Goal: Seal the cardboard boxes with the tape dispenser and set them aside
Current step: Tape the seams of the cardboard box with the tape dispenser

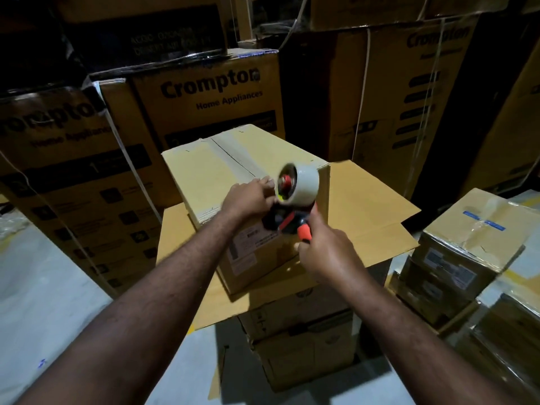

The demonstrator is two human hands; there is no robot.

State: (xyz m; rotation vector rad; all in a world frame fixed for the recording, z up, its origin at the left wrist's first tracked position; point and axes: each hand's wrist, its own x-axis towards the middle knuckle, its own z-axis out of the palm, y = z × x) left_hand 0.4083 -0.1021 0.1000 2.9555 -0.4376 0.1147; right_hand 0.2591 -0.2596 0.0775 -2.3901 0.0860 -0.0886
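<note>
The tape dispenser (293,200) is gripped by its orange handle in the right hand (325,254) over the cardboard box's (222,162) near edge; the left hand (249,197) is curled at the roll, its hold unclear.

Matt cardboard box (216,168), glossy tape roll (306,182)

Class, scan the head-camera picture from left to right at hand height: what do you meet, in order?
Large printed carton → left hand → tape dispenser → right hand → stack of small taped boxes.
</note>
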